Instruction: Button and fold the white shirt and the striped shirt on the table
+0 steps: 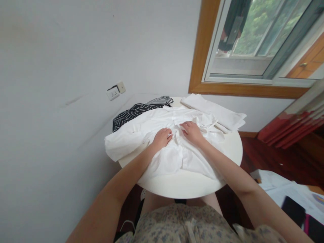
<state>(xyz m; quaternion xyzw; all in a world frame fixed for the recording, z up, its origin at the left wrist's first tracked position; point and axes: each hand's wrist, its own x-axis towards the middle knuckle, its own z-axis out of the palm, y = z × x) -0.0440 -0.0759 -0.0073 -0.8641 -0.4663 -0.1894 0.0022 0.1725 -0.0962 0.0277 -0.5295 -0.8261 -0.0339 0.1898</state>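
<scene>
A white shirt [167, 158] lies spread and rumpled across a round white table [177, 187], one sleeve reaching past the table's left edge. Near the middle of the shirt my left hand [162, 138] is closed, a bit of its cloth showing between thumb and fingers. To its right, my right hand [191, 132] has bent fingers gathered on the same cloth near the shirt's front opening. A small gap of fabric separates both hands. The fingertips are partly lost in the white folds.
Behind the shirt lie a black-and-white striped cloth [136, 113] and a folded white cloth [215, 111]. A wall with a socket [113, 93] borders the table. Right are a wood-framed window [199, 50], a red-and-white curtain [278, 128], papers [275, 184] and a dark phone-like object [293, 210].
</scene>
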